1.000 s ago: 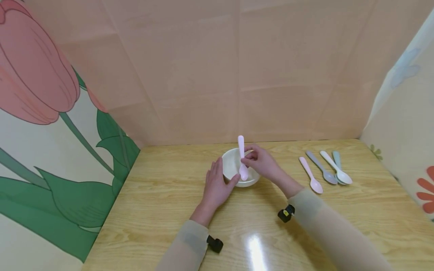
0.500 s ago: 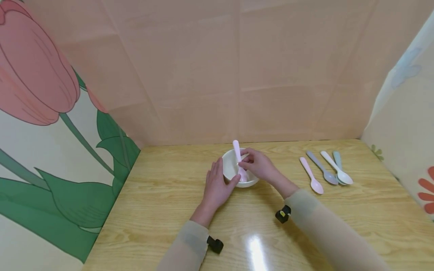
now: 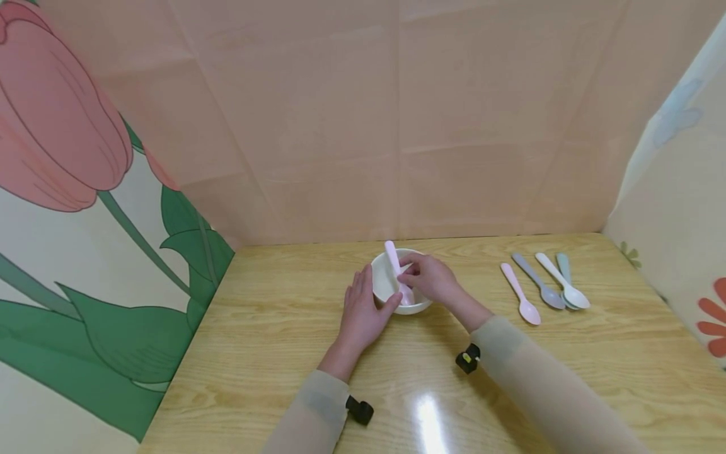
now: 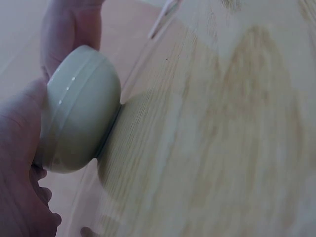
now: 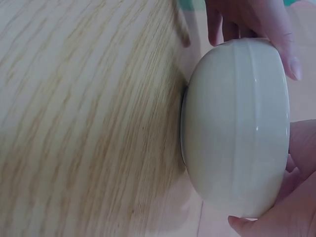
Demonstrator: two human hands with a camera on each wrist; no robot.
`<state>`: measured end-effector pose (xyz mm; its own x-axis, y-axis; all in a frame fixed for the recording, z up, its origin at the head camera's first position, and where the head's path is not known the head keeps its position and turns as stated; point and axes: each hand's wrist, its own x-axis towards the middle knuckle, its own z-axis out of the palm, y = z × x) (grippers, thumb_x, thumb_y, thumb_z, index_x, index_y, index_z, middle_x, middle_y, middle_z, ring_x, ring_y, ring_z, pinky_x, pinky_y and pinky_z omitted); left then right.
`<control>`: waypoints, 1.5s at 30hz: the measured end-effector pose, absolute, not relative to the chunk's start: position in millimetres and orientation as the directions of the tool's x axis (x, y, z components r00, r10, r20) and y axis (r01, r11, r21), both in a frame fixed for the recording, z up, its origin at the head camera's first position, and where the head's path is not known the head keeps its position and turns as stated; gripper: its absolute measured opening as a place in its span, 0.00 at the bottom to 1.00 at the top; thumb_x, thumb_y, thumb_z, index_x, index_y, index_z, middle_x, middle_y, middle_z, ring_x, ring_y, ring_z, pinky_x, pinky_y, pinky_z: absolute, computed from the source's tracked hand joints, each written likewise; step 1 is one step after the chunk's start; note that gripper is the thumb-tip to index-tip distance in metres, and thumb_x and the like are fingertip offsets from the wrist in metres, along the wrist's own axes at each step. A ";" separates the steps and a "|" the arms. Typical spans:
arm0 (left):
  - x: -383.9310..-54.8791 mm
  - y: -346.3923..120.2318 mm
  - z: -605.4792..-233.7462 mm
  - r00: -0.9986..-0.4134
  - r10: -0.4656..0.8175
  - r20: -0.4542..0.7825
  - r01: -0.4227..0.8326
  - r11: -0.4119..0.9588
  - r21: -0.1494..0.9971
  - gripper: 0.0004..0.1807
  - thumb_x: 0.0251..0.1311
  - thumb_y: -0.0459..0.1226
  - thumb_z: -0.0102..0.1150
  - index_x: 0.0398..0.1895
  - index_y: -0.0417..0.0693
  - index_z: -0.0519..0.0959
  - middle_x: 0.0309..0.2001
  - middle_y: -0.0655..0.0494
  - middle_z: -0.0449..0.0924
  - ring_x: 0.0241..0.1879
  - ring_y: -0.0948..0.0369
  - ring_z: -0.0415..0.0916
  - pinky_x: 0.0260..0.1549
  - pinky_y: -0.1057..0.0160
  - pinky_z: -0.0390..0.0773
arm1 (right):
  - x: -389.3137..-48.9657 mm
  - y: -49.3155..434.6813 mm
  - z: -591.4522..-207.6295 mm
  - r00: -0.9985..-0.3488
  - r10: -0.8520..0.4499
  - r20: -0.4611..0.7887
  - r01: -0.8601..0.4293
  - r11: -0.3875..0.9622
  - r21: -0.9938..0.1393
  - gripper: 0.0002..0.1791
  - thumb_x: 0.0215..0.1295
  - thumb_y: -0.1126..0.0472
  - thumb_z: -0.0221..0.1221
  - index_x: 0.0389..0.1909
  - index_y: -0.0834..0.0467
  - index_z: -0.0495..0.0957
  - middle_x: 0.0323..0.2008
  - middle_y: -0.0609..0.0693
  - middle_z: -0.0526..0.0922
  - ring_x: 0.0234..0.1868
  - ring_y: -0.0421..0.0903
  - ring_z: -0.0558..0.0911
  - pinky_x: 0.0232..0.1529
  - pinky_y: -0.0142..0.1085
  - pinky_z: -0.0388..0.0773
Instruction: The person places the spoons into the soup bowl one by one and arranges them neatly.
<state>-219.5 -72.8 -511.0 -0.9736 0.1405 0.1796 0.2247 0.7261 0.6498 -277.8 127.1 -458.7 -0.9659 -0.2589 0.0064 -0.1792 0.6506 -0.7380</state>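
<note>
A white bowl (image 3: 416, 309) stands on the wooden table. My left hand (image 3: 362, 314) holds it at its left side, thumb over the near rim and fingers along the wall; the left wrist view shows the bowl's (image 4: 84, 113) outer wall against that hand. Between thumb and fingers, my right hand (image 3: 435, 279) pinches a light pink spoon (image 3: 392, 257). The spoon leans in the bowl, its handle rising past the far rim and its head down inside. From the right wrist view, the bowl's (image 5: 237, 128) wall hides the spoon.
Right of the bowl lie a pink spoon (image 3: 520, 294), a grey-purple spoon (image 3: 535, 279) and a white spoon (image 3: 561, 279), which partly covers a blue-green spoon (image 3: 564, 265). A pinkish cloth backdrop (image 3: 317, 157) borders the table's (image 3: 272, 353) far edge.
My right hand has moved slightly left and lowered the spoon into the bowl. The spoon's handle now tilts further left. The left hand and bowl stay in place.
</note>
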 end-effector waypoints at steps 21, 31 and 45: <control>-217.6 -73.2 -510.0 -0.971 0.145 0.190 0.235 0.731 0.640 0.58 0.77 0.70 0.51 0.91 0.40 0.46 0.88 0.36 0.52 0.88 0.42 0.44 0.84 0.38 0.46 | -273.5 121.3 -465.2 -0.967 -0.238 0.086 -0.237 0.735 -0.635 0.16 0.75 0.59 0.71 0.59 0.59 0.89 0.46 0.52 0.94 0.50 0.54 0.89 0.56 0.54 0.79; -217.3 -73.5 -510.4 -0.971 0.146 0.190 0.235 0.728 0.644 0.59 0.77 0.71 0.51 0.91 0.41 0.46 0.88 0.36 0.51 0.88 0.42 0.44 0.84 0.37 0.46 | -272.4 126.0 -468.0 -0.966 -0.236 0.110 -0.242 0.660 -0.711 0.21 0.77 0.59 0.71 0.65 0.62 0.85 0.50 0.55 0.92 0.54 0.56 0.89 0.62 0.57 0.80; -219.4 -73.0 -508.9 -0.973 0.146 0.179 0.229 0.724 0.651 0.59 0.77 0.71 0.50 0.91 0.41 0.45 0.88 0.37 0.51 0.88 0.42 0.43 0.84 0.36 0.46 | -264.7 140.9 -465.3 -0.955 -0.180 0.235 -0.296 0.605 -0.739 0.26 0.77 0.56 0.71 0.71 0.61 0.81 0.56 0.58 0.91 0.61 0.61 0.86 0.67 0.62 0.77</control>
